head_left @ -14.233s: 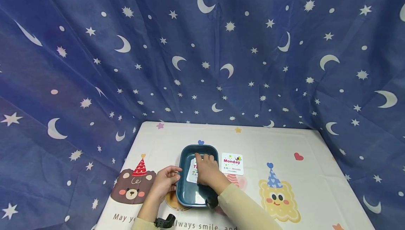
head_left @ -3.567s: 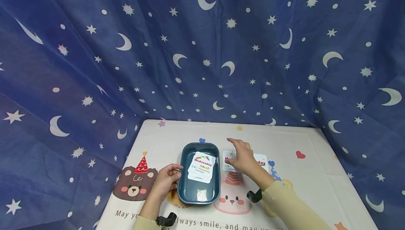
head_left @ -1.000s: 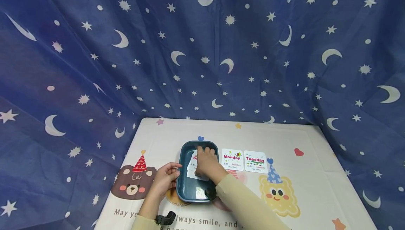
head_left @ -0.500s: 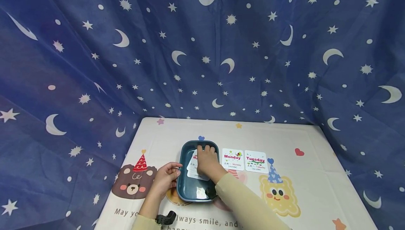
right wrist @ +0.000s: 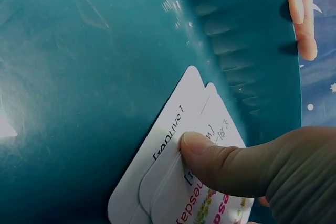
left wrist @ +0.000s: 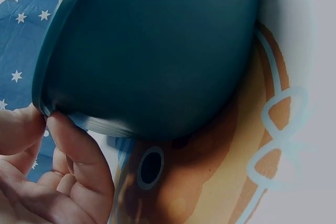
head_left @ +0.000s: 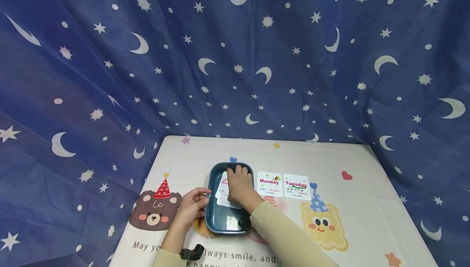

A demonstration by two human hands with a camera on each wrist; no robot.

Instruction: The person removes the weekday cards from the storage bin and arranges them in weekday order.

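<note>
A dark teal tray [head_left: 217,221] stands on the table, holding a loose stack of white cards printed with day names. My left hand [head_left: 194,204] pinches the tray's left rim between thumb and finger, seen close in the left wrist view. My right hand [head_left: 242,187] reaches inside, over the stack. Its thumb [right wrist: 210,156] presses the top card, the Wednesday card [right wrist: 197,205], near its edge, and its other fingers are mostly hidden. At least one more card [right wrist: 144,171] sticks out from underneath. The Monday card [head_left: 269,193] and Tuesday card [head_left: 296,193] lie side by side, right of the tray.
The table is covered by a white cloth [head_left: 349,206] with printed cartoon figures and lettering. A blue curtain [head_left: 235,75] with moons and stars hangs behind it and at both sides.
The Tuesday card has joined the Monday card on the table since the oldest frame. My right hand has gone from above those cards back into the tray. My left hand stays at the rim.
</note>
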